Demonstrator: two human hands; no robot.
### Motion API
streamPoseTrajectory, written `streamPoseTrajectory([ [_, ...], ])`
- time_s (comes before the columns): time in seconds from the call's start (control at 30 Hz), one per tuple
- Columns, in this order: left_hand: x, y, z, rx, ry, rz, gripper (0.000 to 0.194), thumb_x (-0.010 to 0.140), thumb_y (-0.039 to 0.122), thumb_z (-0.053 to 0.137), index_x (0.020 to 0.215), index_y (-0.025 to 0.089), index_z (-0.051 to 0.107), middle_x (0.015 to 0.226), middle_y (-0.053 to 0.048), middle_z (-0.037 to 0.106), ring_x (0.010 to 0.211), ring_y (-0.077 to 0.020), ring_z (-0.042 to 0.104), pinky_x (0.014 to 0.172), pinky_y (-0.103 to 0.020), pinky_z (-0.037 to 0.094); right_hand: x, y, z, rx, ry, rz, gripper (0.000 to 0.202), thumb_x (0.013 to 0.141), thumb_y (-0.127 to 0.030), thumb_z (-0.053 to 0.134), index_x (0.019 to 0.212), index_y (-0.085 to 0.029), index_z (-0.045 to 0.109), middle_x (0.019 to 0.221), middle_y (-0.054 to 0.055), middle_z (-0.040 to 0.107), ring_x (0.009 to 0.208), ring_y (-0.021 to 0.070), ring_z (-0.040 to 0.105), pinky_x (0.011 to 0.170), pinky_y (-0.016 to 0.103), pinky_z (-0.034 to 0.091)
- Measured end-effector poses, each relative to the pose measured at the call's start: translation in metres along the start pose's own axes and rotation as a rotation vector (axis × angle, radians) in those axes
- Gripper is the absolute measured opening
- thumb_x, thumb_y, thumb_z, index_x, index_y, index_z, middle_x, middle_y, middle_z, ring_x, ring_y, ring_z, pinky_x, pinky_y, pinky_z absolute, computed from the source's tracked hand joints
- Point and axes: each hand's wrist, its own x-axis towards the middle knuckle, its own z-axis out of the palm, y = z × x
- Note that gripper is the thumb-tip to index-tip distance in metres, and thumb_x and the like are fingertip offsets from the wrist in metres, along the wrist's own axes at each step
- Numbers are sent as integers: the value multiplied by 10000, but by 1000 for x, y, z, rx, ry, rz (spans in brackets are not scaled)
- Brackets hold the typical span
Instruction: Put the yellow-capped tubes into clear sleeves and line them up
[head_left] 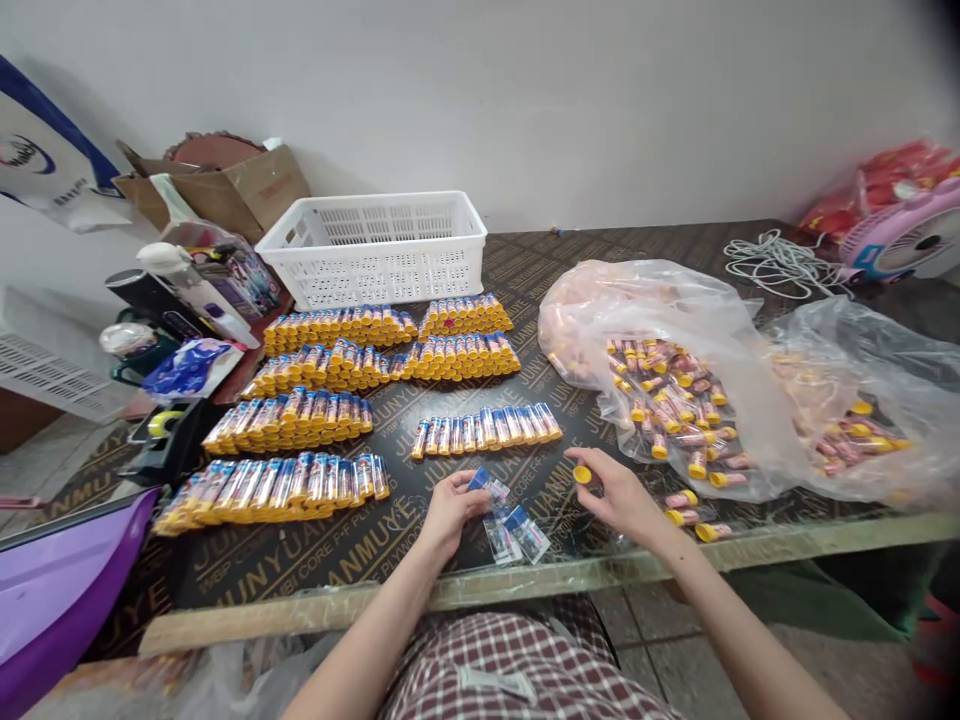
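My left hand point(450, 512) is closed, thumb and fingers pinching a small clear plastic sleeve point(495, 490) with a blue printed top. More sleeves point(527, 535) like it lie just beyond the fingertips on the dark table. My right hand point(621, 498) holds a small tube by its sides, its round yellow cap point(582, 474) turned up between thumb and index finger; the tube's body is mostly hidden. Ahead of both hands stretches a single row of sleeved tubes point(486, 430) with blue tops and yellow ends. Several loose pink tubes point(682, 517) lie beside my right wrist.
Stacked rows of sleeved tubes point(277, 485) fill the left side. Behind them stands a white basket point(375, 265). Open plastic bags point(720, 340) of pink tubes sit at right, near a white cord point(780, 262) and pink fan point(900, 235). A tape dispenser point(169, 445) stands far left.
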Motion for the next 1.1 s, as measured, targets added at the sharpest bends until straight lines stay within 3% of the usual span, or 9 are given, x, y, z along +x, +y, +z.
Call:
streamPoseTrajectory([
  [0.07, 1, 0, 1, -81, 32, -28, 327, 497, 228, 833, 718, 101, 628, 665, -46, 679, 552, -107, 612, 555, -210, 505, -3, -25, 9, 231, 230, -70, 268, 818, -126, 480, 1057, -215, 563, 998, 61, 609, 919, 197, 594, 805, 327, 483],
  [0.17, 4, -1, 1, -177, 95, -26, 253, 557, 236, 822, 686, 101, 651, 663, -40, 681, 546, -96, 607, 559, -208, 517, -10, -55, 26, 352, 403, -99, 252, 833, -126, 510, 1042, -234, 601, 1022, 62, 616, 975, 205, 590, 863, 364, 488],
  [0.27, 6, 0, -2, -224, 161, -10, 223, 597, 241, 808, 673, 101, 653, 633, -36, 675, 521, -91, 600, 555, -207, 516, -16, -70, 40, 352, 473, -126, 340, 826, -93, 523, 1112, -261, 598, 1038, 63, 617, 979, 204, 594, 869, 378, 502],
  [0.43, 8, 1, -6, -259, 223, 5, 234, 635, 279, 790, 644, 112, 626, 609, -39, 665, 546, -110, 624, 561, -207, 509, -20, -74, 52, 332, 528, -216, 501, 815, -48, 517, 1240, -312, 540, 1048, 65, 618, 962, 204, 606, 832, 370, 536],
  [0.6, 6, -2, -2, -248, 190, 36, 284, 604, 321, 804, 654, 110, 620, 602, -23, 654, 544, -97, 609, 577, -210, 511, -19, -74, 60, 379, 462, -209, 478, 823, -66, 512, 1233, -307, 554, 1053, 65, 620, 978, 204, 607, 849, 372, 538],
  [0.8, -8, 3, 8, -160, 28, 106, 393, 545, 327, 831, 803, 136, 604, 720, -16, 681, 612, -114, 630, 613, -233, 521, -17, -69, 68, 495, 305, -191, 418, 848, -84, 459, 1198, -282, 573, 1080, 63, 597, 1008, 194, 592, 871, 363, 518],
  [0.9, -15, 7, 11, -91, -79, 58, 472, 510, 297, 852, 881, 138, 607, 733, -31, 691, 622, -130, 636, 615, -244, 517, -12, -65, 67, 472, 314, -183, 516, 795, -72, 483, 1263, -288, 509, 1076, 66, 562, 1016, 203, 573, 889, 381, 503],
  [1.0, -20, 9, 13, -5, -214, -7, 387, 564, 343, 823, 809, 105, 641, 709, -52, 685, 597, -121, 621, 603, -232, 501, -6, -63, 62, 446, 287, -197, 724, 696, -73, 535, 1367, -277, 358, 1306, 97, 430, 1226, 264, 432, 1005, 466, 411],
  [1.1, -24, 10, 15, 57, -300, -38, 358, 621, 407, 776, 742, 89, 664, 673, -53, 667, 557, -107, 593, 578, -226, 484, -2, -63, 56, 513, 174, -251, 851, 618, -54, 523, 1404, -254, 266, 1458, 98, 272, 1334, 287, 305, 1034, 474, 381],
])
